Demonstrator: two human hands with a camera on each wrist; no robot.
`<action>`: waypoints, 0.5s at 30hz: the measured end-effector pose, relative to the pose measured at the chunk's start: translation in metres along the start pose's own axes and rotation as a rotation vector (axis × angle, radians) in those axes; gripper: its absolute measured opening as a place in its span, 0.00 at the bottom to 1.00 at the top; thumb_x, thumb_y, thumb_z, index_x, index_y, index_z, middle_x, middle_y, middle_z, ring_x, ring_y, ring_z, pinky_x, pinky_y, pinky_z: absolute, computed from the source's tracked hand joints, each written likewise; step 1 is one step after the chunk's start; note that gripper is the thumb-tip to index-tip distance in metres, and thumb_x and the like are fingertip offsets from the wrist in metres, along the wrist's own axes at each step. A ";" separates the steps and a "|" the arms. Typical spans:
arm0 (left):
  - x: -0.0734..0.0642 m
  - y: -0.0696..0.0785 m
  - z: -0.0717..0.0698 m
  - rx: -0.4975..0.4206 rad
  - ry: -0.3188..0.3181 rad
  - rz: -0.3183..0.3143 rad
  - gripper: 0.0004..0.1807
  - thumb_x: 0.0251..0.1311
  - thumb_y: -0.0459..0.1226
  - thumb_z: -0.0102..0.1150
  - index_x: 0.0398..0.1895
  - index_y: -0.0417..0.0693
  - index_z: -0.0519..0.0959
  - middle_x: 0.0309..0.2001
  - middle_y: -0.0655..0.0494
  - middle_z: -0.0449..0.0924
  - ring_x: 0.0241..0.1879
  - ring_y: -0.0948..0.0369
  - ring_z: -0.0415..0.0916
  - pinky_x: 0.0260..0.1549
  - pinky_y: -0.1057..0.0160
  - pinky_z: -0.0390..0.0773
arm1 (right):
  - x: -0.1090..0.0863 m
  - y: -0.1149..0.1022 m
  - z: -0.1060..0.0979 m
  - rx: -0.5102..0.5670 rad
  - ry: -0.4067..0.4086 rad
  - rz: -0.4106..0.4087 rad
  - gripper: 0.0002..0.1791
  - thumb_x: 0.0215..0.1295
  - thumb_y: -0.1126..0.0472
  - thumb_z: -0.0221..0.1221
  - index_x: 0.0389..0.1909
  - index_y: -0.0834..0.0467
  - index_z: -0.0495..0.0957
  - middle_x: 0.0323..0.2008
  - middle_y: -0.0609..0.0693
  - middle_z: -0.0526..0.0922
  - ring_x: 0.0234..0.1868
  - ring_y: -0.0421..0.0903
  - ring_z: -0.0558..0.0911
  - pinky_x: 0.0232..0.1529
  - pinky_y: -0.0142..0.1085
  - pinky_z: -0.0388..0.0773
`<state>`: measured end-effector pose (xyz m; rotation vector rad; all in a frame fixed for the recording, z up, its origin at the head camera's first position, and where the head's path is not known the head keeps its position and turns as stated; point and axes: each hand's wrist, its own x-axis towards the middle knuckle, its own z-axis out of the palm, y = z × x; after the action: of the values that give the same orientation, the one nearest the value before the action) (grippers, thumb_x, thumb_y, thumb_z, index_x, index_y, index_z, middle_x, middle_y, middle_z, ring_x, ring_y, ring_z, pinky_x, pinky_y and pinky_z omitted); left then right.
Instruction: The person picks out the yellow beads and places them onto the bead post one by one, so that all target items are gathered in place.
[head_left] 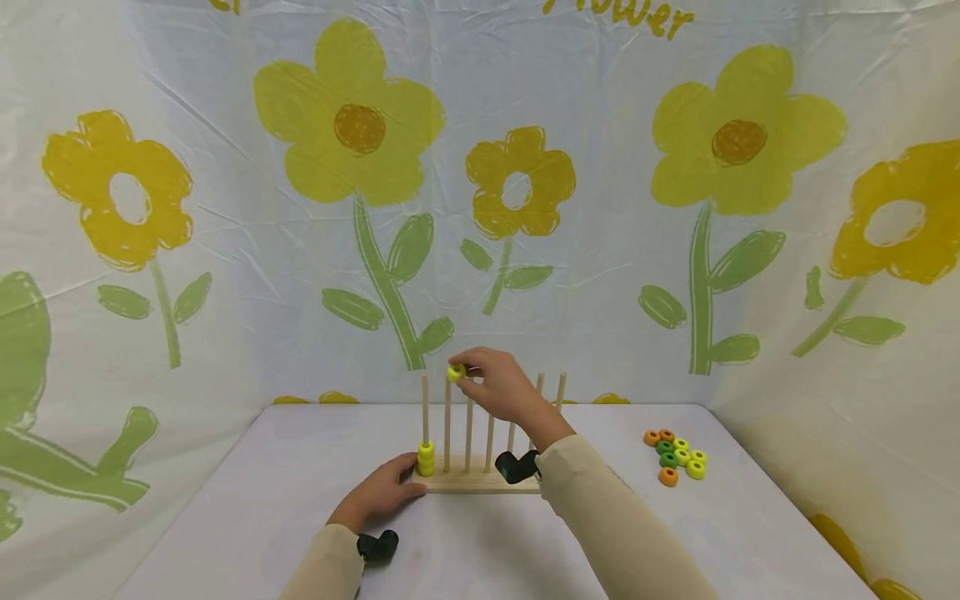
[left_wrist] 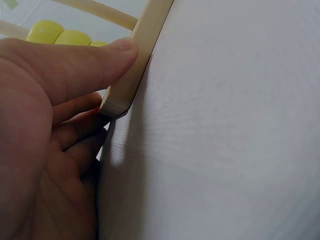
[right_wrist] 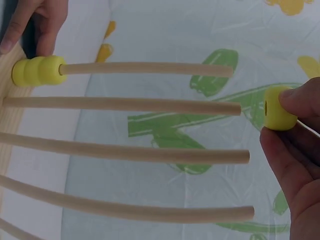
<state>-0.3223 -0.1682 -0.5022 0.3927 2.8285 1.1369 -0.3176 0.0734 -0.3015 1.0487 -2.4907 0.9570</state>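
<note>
A wooden peg rack [head_left: 480,482] with a row of several upright pegs stands on the table. My left hand [head_left: 384,487] grips the left end of its base, thumb [left_wrist: 112,57] along the front face and fingers behind. Three yellow beads [head_left: 426,460] are stacked at the bottom of the leftmost peg. Above the rack, my right hand [head_left: 501,383] pinches another yellow bead [right_wrist: 275,110] between thumb and fingers. In the right wrist view this bead is just off the tip of the second peg [right_wrist: 200,106], its hole facing the peg.
To the right on the white table [head_left: 600,533] lies a loose group of orange beads [head_left: 668,477], green beads [head_left: 668,460] and yellow beads [head_left: 696,470]. A flower-printed cloth [head_left: 585,317] hangs behind the table and along both sides.
</note>
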 end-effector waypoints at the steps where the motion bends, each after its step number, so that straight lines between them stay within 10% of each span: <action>1: 0.000 0.000 0.000 -0.001 0.002 -0.002 0.36 0.59 0.47 0.64 0.68 0.41 0.67 0.69 0.43 0.66 0.70 0.42 0.59 0.69 0.38 0.59 | 0.002 -0.001 0.001 0.008 0.001 0.000 0.17 0.67 0.65 0.58 0.56 0.59 0.78 0.54 0.52 0.81 0.52 0.46 0.83 0.55 0.34 0.80; 15: 0.000 -0.001 -0.001 0.002 0.008 -0.003 0.36 0.59 0.48 0.64 0.68 0.41 0.67 0.69 0.42 0.66 0.71 0.41 0.58 0.68 0.38 0.58 | 0.020 -0.005 0.015 0.024 0.008 -0.012 0.16 0.67 0.65 0.58 0.55 0.60 0.78 0.54 0.53 0.81 0.53 0.47 0.83 0.55 0.32 0.80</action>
<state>-0.3230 -0.1691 -0.5025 0.3847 2.8363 1.1380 -0.3282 0.0499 -0.3005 1.0633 -2.4697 0.9878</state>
